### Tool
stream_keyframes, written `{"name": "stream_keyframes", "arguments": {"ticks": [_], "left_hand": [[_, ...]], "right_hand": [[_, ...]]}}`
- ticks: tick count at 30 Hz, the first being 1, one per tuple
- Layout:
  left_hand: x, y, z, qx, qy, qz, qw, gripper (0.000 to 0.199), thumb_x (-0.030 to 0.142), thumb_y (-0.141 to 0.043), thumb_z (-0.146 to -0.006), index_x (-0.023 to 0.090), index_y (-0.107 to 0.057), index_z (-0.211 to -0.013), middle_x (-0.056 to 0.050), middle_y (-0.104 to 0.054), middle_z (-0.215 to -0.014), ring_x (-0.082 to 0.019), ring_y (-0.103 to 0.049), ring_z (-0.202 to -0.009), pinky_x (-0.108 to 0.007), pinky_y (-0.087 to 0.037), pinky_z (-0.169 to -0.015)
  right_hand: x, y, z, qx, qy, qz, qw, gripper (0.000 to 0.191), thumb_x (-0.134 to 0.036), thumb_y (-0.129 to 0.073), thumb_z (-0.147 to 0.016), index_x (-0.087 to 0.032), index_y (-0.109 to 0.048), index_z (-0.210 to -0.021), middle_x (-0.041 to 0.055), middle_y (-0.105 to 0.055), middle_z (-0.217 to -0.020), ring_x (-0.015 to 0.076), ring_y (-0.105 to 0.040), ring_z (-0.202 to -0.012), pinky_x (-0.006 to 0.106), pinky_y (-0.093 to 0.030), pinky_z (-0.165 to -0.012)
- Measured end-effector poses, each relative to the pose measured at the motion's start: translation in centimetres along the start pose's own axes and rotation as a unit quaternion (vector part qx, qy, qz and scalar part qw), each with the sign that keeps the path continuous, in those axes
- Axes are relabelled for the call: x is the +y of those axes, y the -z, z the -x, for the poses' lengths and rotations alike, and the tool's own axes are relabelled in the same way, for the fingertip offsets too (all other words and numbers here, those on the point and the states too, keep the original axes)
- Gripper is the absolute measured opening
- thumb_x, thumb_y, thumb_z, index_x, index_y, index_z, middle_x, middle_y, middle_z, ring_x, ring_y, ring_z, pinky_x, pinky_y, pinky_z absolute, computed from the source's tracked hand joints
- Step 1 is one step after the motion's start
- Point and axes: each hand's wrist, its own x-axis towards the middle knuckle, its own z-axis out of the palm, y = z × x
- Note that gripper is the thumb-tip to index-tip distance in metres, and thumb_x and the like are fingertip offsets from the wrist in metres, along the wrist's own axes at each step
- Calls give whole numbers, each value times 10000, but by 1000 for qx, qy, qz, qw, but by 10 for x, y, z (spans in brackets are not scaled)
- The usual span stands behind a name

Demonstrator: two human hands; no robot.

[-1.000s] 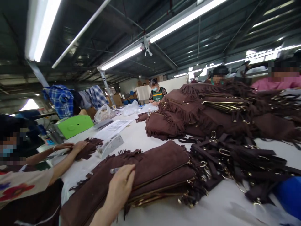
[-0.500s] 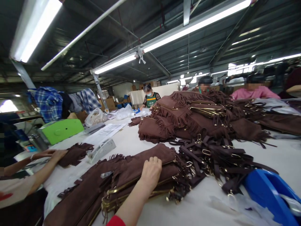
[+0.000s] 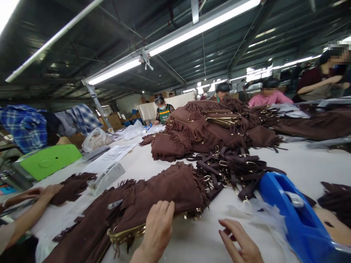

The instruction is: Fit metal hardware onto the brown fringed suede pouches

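Probably steadying brown fringed bags (image 3: 167, 193)

A metal roof (image 3: 301, 29) with tube lights (image 3: 205, 28) spans my remote view. The bags lie stacked on the white worktable (image 3: 309, 164). My left hand (image 3: 159, 226) curls at their near edge, grip unclear; my right hand (image 3: 242, 244) is empty, loosely spread. Lifting would likely need both.

Left hand (image 3: 159, 228) — fingertips curled out of sight at the brown bag (image 3: 167, 190) | right hand (image 3: 241, 243) — wrist sliced off by the bottom edge | blue tape dispenser (image 3: 294, 223) runs out lower right | printed sheet (image 3: 113, 157), lettering too small to read
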Motion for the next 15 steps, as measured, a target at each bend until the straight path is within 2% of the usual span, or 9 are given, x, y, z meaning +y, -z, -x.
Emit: {"name": "stream_keyframes", "arguments": {"ticks": [2, 4, 7, 9, 12, 15], "left_hand": [[-2, -1, 1, 14, 3, 12, 1000, 296, 22, -399, -753, 135, -585, -954, -51, -625, -804, -179, -556, -718, -292, -429, -623], [-6, -3, 3, 42, -2, 20, 999, 304, 42, -381, -780, 139, -582, -986, -62, -631, -856, -176, -564, -769, -287, -424, -652], [-10, -8, 10, 68, -9, 22, 997, 315, 91, -382, -811, 143, -573, -1056, -73, -637, -929, -177, -569, -843, -284, -423, -710], [-9, -9, 16, 63, -9, 13, 998, 315, 150, -420, -827, 136, -555, -1111, -85, -637, -986, -188, -570, -890, -299, -419, -755], [-3, -6, 23, 71, -24, 17, 997, 328, 208, -490, -822, 132, -549, -1136, -91, -641, -1034, -202, -565, -950, -322, -394, -831], [6, 1, 27, 102, -51, 47, 992, 276, 187, -508, -817, 150, -585, -1079, -75, -661, -1002, -187, -571, -954, -312, -376, -863]], "right_hand": [[7, 2, -6, 0, -7, 52, 999, 173, -289, -458, -859, -227, -571, -975, 41, -635, -919, 130, -630, -705, 220, -543, -641], [15, 7, -10, -30, -25, 149, 988, 194, -248, -403, -865, -204, -569, -956, 56, -635, -933, 149, -630, -792, 246, -539, -704], [22, 19, -25, -93, -69, 287, 951, 255, -143, -361, -843, -154, -578, -977, 95, -626, -1006, 177, -595, -950, 281, -497, -821], [23, 28, -41, -111, -97, 330, 932, 313, -75, -333, -831, -130, -582, -1012, 116, -616, -1052, 197, -571, -998, 312, -465, -864], [26, 38, -66, -150, -124, 369, 909, 390, 25, -304, -774, -126, -626, -935, 122, -645, -981, 238, -583, -958, 364, -453, -828], [33, 41, -78, -202, -151, 394, 884, 382, 52, -332, -736, -157, -641, -816, 94, -654, -933, 236, -612, -853, 337, -462, -713]]}}
